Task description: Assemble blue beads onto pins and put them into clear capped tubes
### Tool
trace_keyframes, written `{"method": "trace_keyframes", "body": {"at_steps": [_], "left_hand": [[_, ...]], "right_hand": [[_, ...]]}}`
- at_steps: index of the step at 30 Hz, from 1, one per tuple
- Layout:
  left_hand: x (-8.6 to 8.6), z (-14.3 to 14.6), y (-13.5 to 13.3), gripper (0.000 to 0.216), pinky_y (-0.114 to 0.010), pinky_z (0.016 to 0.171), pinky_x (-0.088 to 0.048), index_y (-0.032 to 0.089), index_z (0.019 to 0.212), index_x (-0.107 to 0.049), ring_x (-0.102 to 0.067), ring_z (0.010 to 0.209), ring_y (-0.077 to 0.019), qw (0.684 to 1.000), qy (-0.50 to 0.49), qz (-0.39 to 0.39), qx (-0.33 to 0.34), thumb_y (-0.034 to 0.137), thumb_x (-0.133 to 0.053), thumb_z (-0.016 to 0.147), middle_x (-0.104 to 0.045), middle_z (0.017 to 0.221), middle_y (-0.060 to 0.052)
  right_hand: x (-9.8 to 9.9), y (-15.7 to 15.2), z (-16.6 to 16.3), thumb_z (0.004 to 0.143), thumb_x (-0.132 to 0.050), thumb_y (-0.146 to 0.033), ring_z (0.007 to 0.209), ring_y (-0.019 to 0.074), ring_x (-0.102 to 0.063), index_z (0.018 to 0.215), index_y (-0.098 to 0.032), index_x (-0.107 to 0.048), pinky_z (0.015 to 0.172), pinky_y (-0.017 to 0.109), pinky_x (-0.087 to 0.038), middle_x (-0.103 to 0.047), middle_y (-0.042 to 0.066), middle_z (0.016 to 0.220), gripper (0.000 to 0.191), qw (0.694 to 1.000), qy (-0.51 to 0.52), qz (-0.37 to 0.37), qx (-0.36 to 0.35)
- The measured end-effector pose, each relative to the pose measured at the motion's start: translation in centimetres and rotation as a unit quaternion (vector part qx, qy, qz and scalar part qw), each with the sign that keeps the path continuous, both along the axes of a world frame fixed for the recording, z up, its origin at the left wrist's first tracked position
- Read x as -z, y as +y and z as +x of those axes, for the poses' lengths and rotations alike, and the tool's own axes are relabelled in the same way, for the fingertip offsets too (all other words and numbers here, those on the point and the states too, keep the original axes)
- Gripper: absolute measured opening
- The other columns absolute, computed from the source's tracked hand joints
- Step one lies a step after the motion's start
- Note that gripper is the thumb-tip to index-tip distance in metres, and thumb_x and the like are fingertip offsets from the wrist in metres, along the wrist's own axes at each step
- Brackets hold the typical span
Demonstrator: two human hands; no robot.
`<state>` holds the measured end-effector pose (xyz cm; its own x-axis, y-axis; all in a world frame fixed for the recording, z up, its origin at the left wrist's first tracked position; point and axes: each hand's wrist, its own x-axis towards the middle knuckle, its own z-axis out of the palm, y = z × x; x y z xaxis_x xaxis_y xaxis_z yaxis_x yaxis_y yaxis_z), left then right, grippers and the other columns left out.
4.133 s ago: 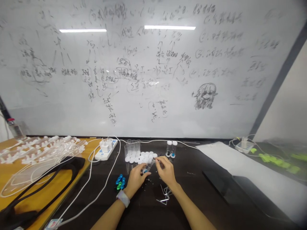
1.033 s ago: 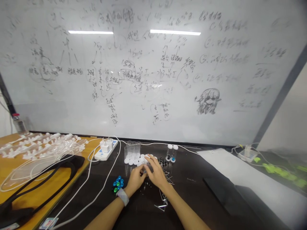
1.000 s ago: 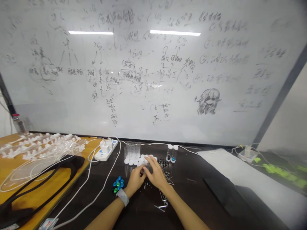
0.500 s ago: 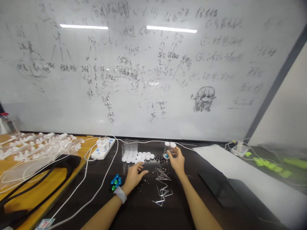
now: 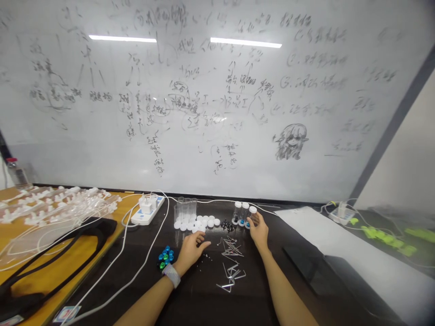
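At the back of the dark table, three clear vials with white caps stand upright in a row. The rightmost capped vial [image 5: 252, 211] has my right hand's [image 5: 259, 232] thumb and fingers around it. Blue pieces show low inside the middle vial [image 5: 244, 213] and the rightmost one; the leftmost vial [image 5: 236, 211] has something dark at its bottom. My left hand [image 5: 190, 250], with a pale band on its wrist, rests with thumb apart and fingertips at the near edge of the loose white caps [image 5: 204, 222]. Open clear tubes [image 5: 186, 207] stand behind those caps.
Small black pieces [image 5: 227, 225], thin metal pins [image 5: 230, 246] and bent metal keys [image 5: 231, 277] lie between my arms. Blue and green balls [image 5: 166, 256] sit left of my wrist. A power strip [image 5: 148, 212] with cables lies left; a black phone-like slab [image 5: 306, 267] lies right.
My right hand has shifted slightly right and down with its vial. Three capped vials now show apart in a row, where two caps showed before. The left hand stays in place.
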<state>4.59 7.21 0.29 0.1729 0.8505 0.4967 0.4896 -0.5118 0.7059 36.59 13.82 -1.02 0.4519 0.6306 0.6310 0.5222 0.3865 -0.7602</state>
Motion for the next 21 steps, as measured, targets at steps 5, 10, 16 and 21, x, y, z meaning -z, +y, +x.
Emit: {"method": "trace_keyframes", "body": {"at_steps": [5, 10, 16, 21], "left_hand": [[-0.8, -0.1, -0.7, 0.016, -0.031, 0.074, -0.050, 0.020, 0.089, -0.071, -0.067, 0.078, -0.0213, 0.998, 0.060, 0.021, 0.017, 0.034, -0.066, 0.084, -0.074, 0.084, -0.005], [-2.9, -0.5, -1.2, 0.015, -0.029, 0.073, -0.046, 0.019, 0.085, -0.073, -0.066, 0.076, -0.0208, 0.989, 0.140, 0.039, 0.031, 0.028, -0.062, 0.088, -0.074, 0.081, -0.006], [-6.2, -4.8, -0.8, 0.014, -0.031, 0.081, -0.044, 0.019, 0.083, -0.076, -0.067, 0.087, -0.0246, 0.965, 0.261, 0.008, 0.014, 0.020, -0.062, 0.085, -0.076, 0.087, -0.009], [-6.2, -11.1, -0.2, 0.026, -0.028, 0.077, -0.046, 0.018, 0.089, -0.076, -0.069, 0.085, -0.0226, 0.944, 0.321, -0.071, -0.014, 0.007, -0.057, 0.075, -0.076, 0.087, -0.008]], "right_hand": [[-0.3, -0.2, 0.2, 0.080, -0.059, -0.054, 0.100, 0.0301, -0.066, 0.130, -0.010, -0.049, 0.089, 0.047, -0.052, -0.067, 0.020, 0.112, 0.067, 0.999, -0.029, -0.004, 0.018], [-2.6, -2.0, -1.3, 0.084, -0.060, -0.048, 0.103, 0.0302, -0.057, 0.130, -0.011, -0.050, 0.093, 0.048, -0.046, -0.059, 0.017, 0.111, 0.059, 0.986, -0.081, 0.068, 0.127], [-4.5, -3.8, -5.1, 0.093, -0.051, -0.034, 0.096, 0.0253, -0.057, 0.120, -0.018, -0.056, 0.089, 0.043, -0.048, -0.058, 0.011, 0.104, 0.032, 0.983, -0.144, 0.103, 0.047], [-4.3, -4.2, -6.9, 0.096, -0.047, -0.029, 0.105, 0.0256, -0.056, 0.116, -0.019, -0.058, 0.094, 0.043, -0.047, -0.059, 0.012, 0.108, 0.025, 0.974, -0.209, 0.084, -0.034]]}}
